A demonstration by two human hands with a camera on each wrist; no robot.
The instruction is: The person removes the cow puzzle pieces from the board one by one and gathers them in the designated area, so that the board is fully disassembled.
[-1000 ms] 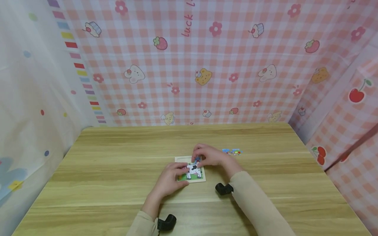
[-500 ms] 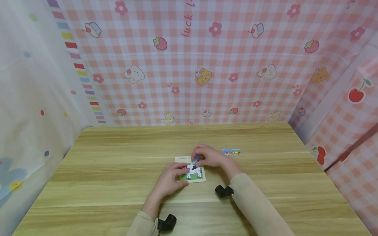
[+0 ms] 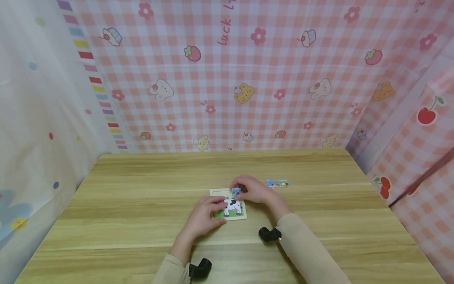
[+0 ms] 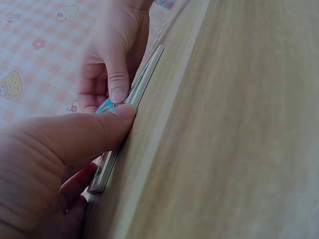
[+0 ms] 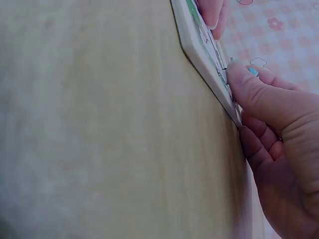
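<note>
Right sleeve dipped a touch toward person since 0.5 s ago. Wood-grain tabletop under everything. Left grip holding left side of cow puzzle board, thumb on near edge; right grip clamped on blue piece, thumb-and-finger pinch. Board flat on tabletop. 2 loose pieces side by side, right of board. Blue piece at board's far right corner.

Left arm extended forward, left hand back upward, fingers extended, thumb set apart from them, right arm angled inward, right hand turned leftward, thumb and fingers bent in a pinch, hands near each other.
</note>
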